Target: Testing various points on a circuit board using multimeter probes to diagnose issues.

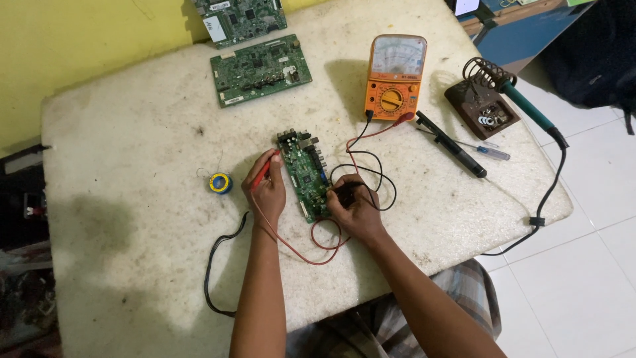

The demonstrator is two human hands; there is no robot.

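Left hand point(267, 189) gripped a red test probe point(265, 169), tip at the left edge of the small green circuit board point(306, 176) mid-worktop. Right hand point(354, 207) closed on a black probe point(344, 192) at the board's near right edge. White stained worktop point(132, 252) had wide open room near left; right edge was close by the soldering iron stand point(482, 106). Count: three green boards, two spare ones far left point(260, 69); one orange analog multimeter point(395, 76); one solder spool point(220, 182).
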